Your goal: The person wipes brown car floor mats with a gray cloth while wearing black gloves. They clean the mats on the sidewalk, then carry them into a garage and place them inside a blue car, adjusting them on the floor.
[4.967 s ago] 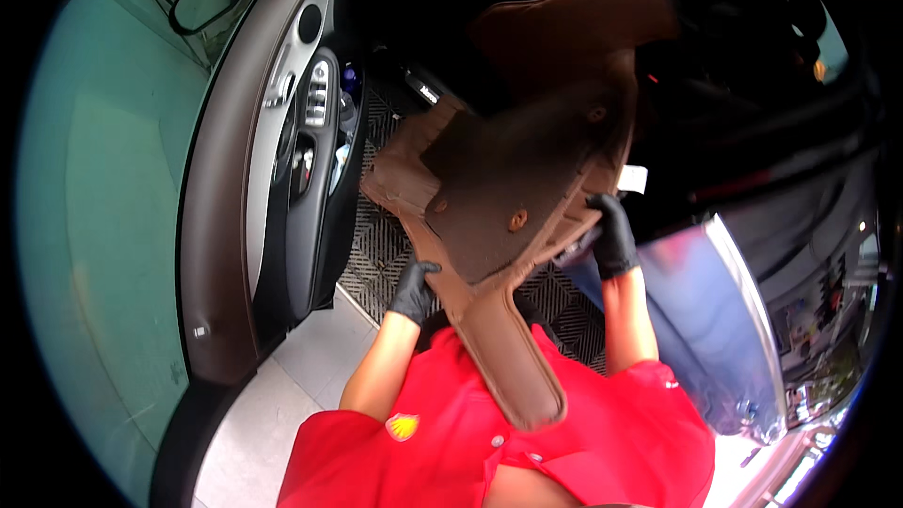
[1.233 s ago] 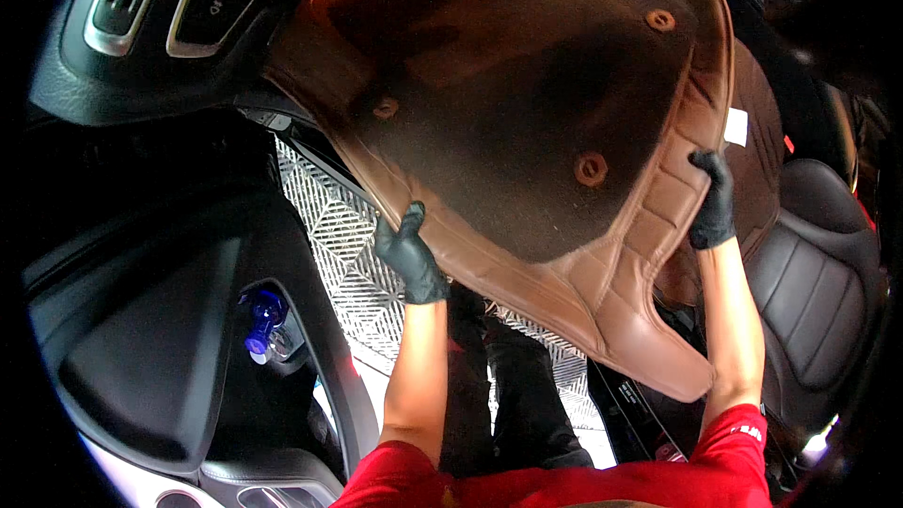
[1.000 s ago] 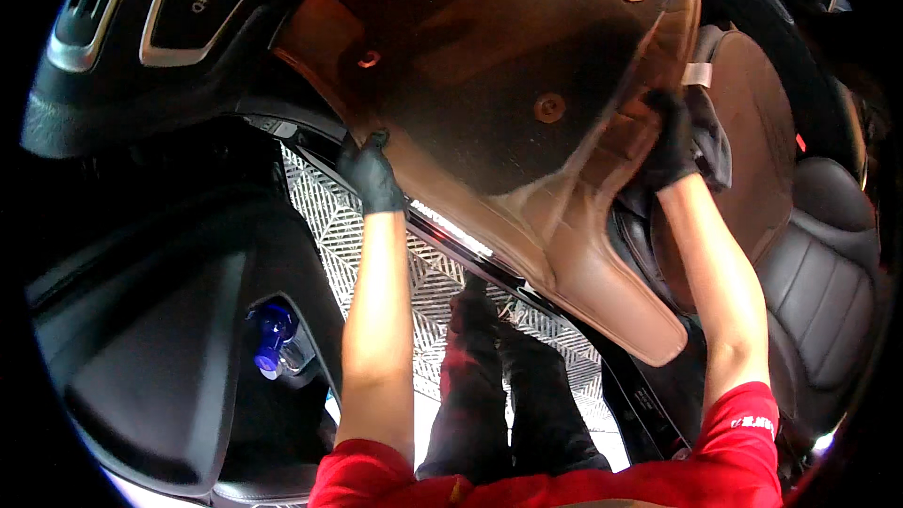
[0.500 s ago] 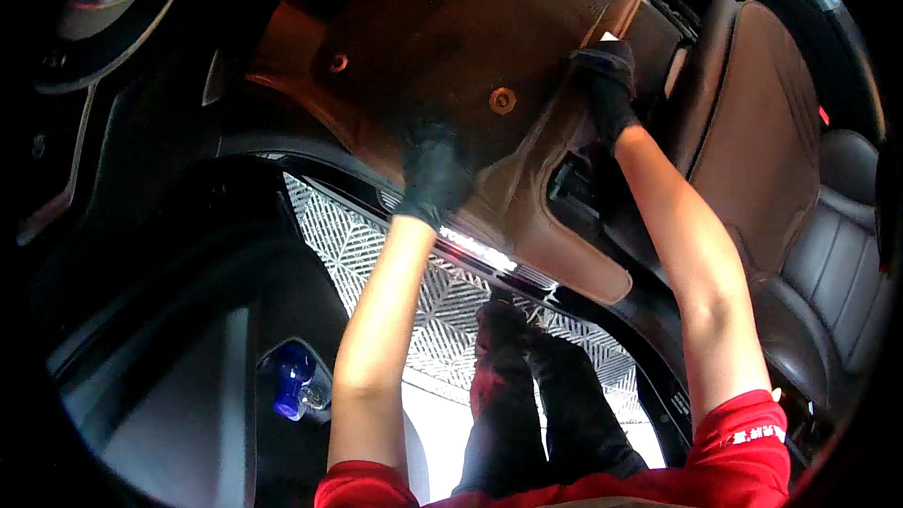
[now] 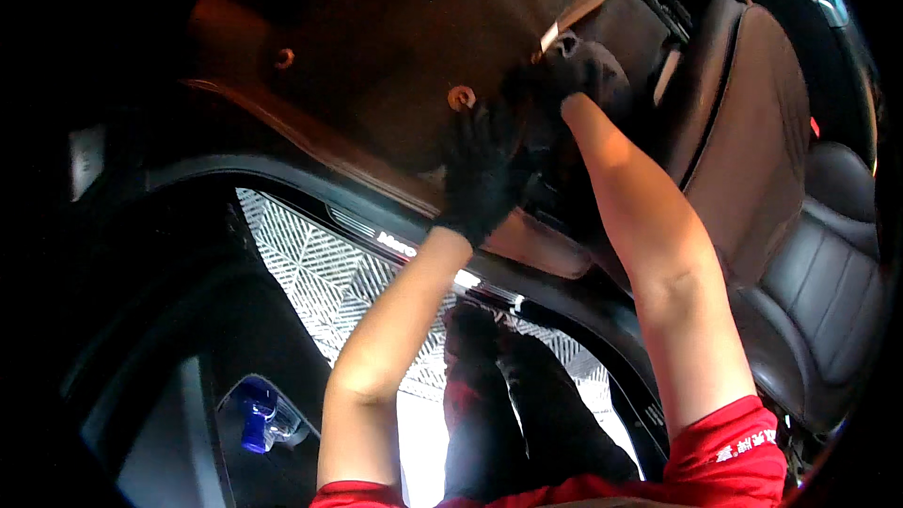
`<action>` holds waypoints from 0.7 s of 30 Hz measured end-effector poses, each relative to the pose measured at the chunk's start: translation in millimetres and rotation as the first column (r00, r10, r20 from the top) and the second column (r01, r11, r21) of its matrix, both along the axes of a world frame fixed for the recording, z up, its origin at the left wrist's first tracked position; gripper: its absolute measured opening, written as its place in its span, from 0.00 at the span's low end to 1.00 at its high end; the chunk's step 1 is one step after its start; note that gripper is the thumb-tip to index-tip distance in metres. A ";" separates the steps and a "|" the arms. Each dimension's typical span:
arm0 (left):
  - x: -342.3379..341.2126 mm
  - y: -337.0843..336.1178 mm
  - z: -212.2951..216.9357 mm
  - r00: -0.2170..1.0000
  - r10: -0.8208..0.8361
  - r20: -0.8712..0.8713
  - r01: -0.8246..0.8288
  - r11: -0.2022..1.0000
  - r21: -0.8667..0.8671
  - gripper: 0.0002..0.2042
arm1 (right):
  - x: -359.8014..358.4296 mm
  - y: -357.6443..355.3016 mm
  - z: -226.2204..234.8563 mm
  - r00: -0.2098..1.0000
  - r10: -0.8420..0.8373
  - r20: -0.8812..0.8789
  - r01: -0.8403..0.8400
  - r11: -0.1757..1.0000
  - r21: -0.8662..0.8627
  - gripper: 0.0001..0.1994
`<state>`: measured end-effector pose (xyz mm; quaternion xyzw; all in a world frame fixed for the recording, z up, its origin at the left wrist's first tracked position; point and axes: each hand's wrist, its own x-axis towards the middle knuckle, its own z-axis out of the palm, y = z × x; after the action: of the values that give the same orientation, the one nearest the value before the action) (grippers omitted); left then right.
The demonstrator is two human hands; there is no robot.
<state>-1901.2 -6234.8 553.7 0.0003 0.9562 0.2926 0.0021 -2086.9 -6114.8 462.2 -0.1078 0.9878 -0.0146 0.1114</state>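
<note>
A large brown car floor mat with round metal eyelets lies in the dark footwell of a car, under the dashboard. My left hand, in a black glove, presses flat on the mat's near edge beside one eyelet. My right hand, also black-gloved, grips the mat's right edge next to the seat base. Both bare forearms reach up from red sleeves.
A brown leather car seat fills the right side. The metal door sill runs across below my hands. Outside lies a grey patterned grid floor, where my dark legs and shoes stand. The open door's pocket holds a blue bottle.
I have leaned further into the car. The mat has gone deeper and lower into the footwell, and both hands have followed it forward and come closer together.
</note>
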 end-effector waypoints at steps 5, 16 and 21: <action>-9.8 -7.8 -4.6 0.997 -0.024 0.078 0.012 0.988 0.157 0.34 | 7.9 -7.5 13.0 0.943 0.061 -0.327 -0.052 0.998 0.039 0.21; -10.2 1.9 10.5 0.937 0.107 0.334 -0.238 0.893 0.383 0.34 | 99.8 -5.3 266.8 0.736 0.677 0.004 -0.659 0.717 -0.228 0.19; 28.9 -13.5 31.1 0.979 -0.054 0.199 0.025 0.989 0.147 0.33 | 179.2 -5.0 311.9 0.809 0.550 0.206 -0.232 0.621 -0.749 0.12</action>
<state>-1872.3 -6248.3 584.8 -0.0101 0.9273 0.3591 0.1052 -1907.7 -6119.8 774.0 -0.3536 0.8107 -0.3801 0.2709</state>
